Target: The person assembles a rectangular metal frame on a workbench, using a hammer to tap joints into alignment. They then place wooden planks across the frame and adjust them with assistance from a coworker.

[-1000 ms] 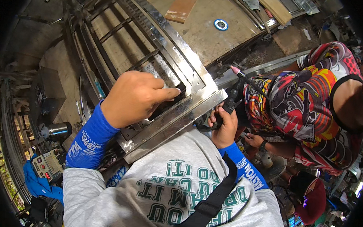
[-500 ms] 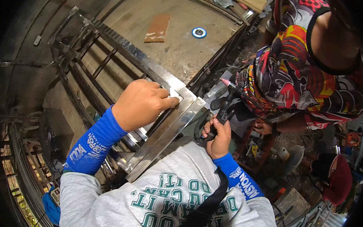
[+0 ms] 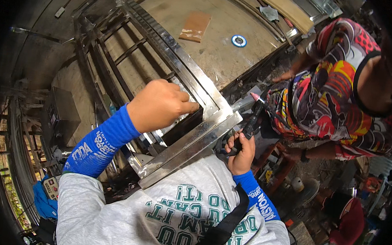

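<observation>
My left hand (image 3: 160, 106) is curled into a fist beside the corner of a shiny metal frame (image 3: 198, 141), its index finger near the inner edge. Whatever it may be pinching is hidden from me. Just right of that corner, my right hand (image 3: 242, 156) grips the black handle of a TIG welding torch (image 3: 251, 125), whose pink nozzle points up and away from the frame. The frame is made of welded tubes with dark inner bars and stretches to the far left; its near end lies against my grey shirt.
Close on the right is another person (image 3: 323, 90) in a patterned shirt. Beyond the frame, a blue-rimmed disc (image 3: 238, 40) and a brown board (image 3: 195, 27) lie on the floor. A fan (image 3: 306, 192) and assorted tools are at lower right. A dark box (image 3: 61, 119) stands left.
The view has shifted, so the frame and floor items appear further right. My left hand has drawn slightly back from the frame's corner. My right hand still holds the torch.
</observation>
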Tool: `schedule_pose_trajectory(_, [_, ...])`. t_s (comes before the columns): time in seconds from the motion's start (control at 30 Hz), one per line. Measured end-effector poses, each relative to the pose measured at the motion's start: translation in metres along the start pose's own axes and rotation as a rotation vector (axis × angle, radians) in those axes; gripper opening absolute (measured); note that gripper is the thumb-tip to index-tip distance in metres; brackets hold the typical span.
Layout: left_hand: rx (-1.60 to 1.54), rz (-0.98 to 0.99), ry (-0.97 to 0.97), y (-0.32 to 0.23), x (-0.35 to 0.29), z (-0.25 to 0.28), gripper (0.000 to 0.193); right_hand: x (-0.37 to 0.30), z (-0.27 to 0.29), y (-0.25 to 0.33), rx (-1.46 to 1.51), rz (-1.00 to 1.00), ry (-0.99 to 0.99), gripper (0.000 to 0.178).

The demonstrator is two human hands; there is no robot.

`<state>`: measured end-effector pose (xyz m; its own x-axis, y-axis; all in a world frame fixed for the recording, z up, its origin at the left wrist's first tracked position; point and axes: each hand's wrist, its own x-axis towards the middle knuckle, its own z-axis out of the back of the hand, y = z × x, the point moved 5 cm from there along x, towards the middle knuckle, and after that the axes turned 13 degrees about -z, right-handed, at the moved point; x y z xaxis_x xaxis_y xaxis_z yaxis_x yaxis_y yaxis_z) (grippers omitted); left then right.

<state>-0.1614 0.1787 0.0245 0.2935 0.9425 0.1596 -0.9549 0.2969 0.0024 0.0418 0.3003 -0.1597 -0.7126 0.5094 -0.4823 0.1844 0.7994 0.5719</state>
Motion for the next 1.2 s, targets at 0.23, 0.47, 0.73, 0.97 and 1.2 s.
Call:
schedule_pose_trajectory(0.23, [-0.008,0.033,-0.038,0.000,-0.004,-0.003,0.036,0.009,-0.004,-0.001,-0.050,-0.013,0.106,0.015])
schedule_pose_trajectory(0.47, [-0.042,0.015,-0.100,-0.004,0.010,0.001,0.037,0.009,-0.002,-0.003,-0.034,-0.035,0.047,0.012])
schedule_pose_trajectory(0.73, [-0.056,-0.047,-0.108,0.001,0.015,-0.010,0.036,0.005,0.011,-0.008,-0.086,-0.012,0.014,0.015])
schedule_pose_trajectory(0.97, [-0.099,0.103,-0.212,-0.005,-0.014,0.002,0.024,-0.003,0.000,-0.011,-0.191,-0.094,-0.050,0.017])
schedule_pose_trajectory(1.2, [-0.034,-0.124,-0.050,-0.021,0.047,0.039,0.029,-0.001,-0.016,0.009,-0.141,0.011,0.006,0.016])
